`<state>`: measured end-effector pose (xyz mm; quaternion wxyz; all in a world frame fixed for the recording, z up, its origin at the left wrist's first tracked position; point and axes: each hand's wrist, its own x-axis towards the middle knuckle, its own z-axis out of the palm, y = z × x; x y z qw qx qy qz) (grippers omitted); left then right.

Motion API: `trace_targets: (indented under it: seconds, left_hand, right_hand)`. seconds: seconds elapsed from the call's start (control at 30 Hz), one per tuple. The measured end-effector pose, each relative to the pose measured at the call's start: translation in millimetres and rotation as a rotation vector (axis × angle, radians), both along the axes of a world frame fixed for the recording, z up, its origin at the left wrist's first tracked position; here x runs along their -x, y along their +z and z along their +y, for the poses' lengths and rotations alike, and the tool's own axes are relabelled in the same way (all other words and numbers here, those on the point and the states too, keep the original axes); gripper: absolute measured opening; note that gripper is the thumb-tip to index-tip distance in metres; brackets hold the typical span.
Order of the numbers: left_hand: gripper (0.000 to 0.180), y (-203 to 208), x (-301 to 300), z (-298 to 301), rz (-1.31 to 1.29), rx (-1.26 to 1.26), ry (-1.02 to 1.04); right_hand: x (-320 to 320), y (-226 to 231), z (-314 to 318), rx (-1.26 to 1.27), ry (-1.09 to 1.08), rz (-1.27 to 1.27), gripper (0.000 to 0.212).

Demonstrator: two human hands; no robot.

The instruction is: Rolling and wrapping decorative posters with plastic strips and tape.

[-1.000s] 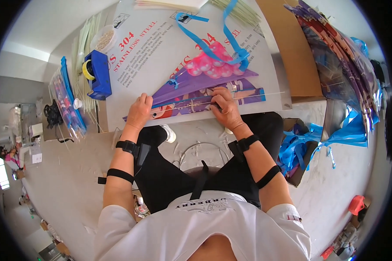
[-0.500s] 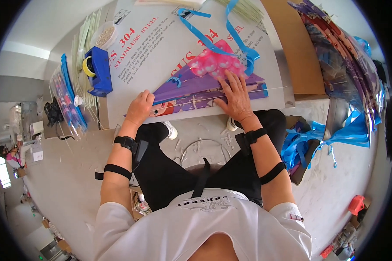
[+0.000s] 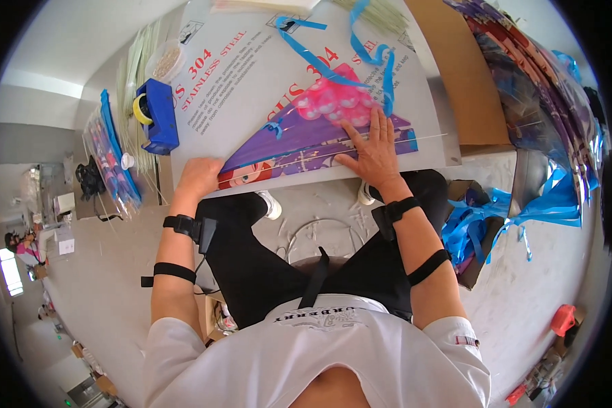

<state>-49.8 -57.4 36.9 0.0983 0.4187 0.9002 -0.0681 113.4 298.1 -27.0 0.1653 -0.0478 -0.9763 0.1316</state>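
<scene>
A purple printed kite (image 3: 265,139) with a pink balloon-patterned part lies folded along the table's near edge. My left hand (image 3: 200,177) is closed at its left corner, the fingertips partly hidden. Flat on the right part of the kite rests my right hand (image 3: 375,153), its fingers stretched out. A thin white rod (image 3: 425,137) runs lengthwise over the near strip of the kite, under my right hand, and sticks out past the right end. Blue ribbon (image 3: 319,64) trails from the pink part across the tabletop.
At the left stand a blue tape dispenser (image 3: 158,119), a tub of small beads (image 3: 166,62) and bundled thin sticks (image 3: 134,75). Wrapped printed kites (image 3: 530,88) hang over the right side, beside a cardboard sheet (image 3: 462,75). Below them sits a box of blue ribbons (image 3: 466,238).
My left hand has moved left and slightly nearer to me, and the purple flap reaches flatter toward the left corner. My right hand has shifted a little right, its fingers straighter.
</scene>
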Motion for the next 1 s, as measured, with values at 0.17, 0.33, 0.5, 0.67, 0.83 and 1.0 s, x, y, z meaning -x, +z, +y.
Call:
trace_targets:
  seconds: [0.17,0.33,0.5,0.67,0.83,1.0]
  left_hand:
    - [0.018,15.3,10.9,43.5,0.12,0.092,0.1]
    - [0.038,11.2,-3.3,211.9,0.085,-0.624,-0.318]
    - [0.039,3.7,-27.4,339.0,0.04,-0.521,-0.477]
    - [0.042,-4.3,-34.5,377.6,-0.128,-0.14,-0.015]
    - [0.03,-30.8,-29.7,381.7,-0.101,-0.187,-0.116]
    - [0.021,-27.8,0.6,357.1,-0.845,-0.68,-0.327]
  right_hand:
    - [0.5,0.2,-2.1,0.021,-0.005,0.013,0.074]
    - [1.0,3.5,-3.9,0.051,-0.011,0.005,0.074]
    - [1.3,-2.0,-1.7,0.068,-0.017,-0.08,0.062]
    - [1.9,-3.5,-2.2,-0.074,-0.051,-0.138,0.048]
    - [-0.1,-2.3,1.0,-0.012,-0.061,-0.161,0.048]
    - [0.5,-2.9,-1.7,0.023,-0.05,-0.008,0.059]
